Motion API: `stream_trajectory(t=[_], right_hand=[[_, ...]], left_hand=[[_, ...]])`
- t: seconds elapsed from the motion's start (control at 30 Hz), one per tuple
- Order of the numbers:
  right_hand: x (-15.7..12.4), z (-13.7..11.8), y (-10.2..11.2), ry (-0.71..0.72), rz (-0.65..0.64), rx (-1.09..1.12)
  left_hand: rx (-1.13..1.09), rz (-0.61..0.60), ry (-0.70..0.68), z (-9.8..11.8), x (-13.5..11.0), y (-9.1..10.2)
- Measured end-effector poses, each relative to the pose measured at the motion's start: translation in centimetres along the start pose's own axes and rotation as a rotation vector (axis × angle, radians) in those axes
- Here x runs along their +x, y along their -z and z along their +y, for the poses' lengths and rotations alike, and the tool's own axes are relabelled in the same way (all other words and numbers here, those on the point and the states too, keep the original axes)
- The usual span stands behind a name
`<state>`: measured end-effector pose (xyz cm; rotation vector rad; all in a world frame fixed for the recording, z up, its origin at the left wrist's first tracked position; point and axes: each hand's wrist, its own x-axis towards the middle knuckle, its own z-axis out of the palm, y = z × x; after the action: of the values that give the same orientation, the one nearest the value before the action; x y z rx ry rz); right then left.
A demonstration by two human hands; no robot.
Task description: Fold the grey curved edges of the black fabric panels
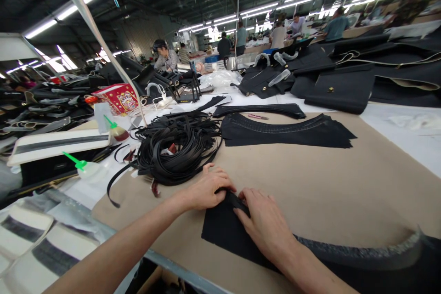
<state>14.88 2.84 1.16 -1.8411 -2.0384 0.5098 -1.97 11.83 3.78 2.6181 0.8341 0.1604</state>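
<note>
A long black leather-like panel [227,227] with a curved edge lies along the table's near side. My left hand [212,188] pinches its upper left corner, fingers curled over the edge. Close beside it, my right hand [263,216] is closed on the same edge, which looks folded over between the two hands. A rough grey strip [358,252] follows the panel's curve to the right. Just beyond my left hand sits a coiled heap of thin black strips [175,151]. My fingertips are partly hidden by the fold.
Stacked black curved panels [285,131] lie ahead on the brown board [344,183], with a red pen-like tool [258,116] behind. Green-nozzled bottles [87,168] and a red patterned bag [119,98] are leftward. Black bags [339,85] pile up at right. Co-workers stand in the background.
</note>
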Motion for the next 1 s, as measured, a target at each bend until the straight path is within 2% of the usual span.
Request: stream_trajectory(t=[0.17,0.43,0.73,1.0], right_hand=[[0.4,0.0,0.4,-0.035,-0.046,0.054],[0.1,0.3,-0.5,0.008,-0.017,0.125],[-1.3,0.6,-2.2,0.17,-0.006,-0.042],[-1.5,0.4,-1.9,0.198,-0.02,-0.175]], left_hand=[[-0.02,-0.054,0.009,0.3,0.5,0.1],[-0.007,-0.067,-0.019,-0.2,0.7,-0.2],[0.176,0.093,-0.18,-0.4,-0.7,-1.2],[0.265,0.178,-0.224,-0.8,-2.2,-1.9]])
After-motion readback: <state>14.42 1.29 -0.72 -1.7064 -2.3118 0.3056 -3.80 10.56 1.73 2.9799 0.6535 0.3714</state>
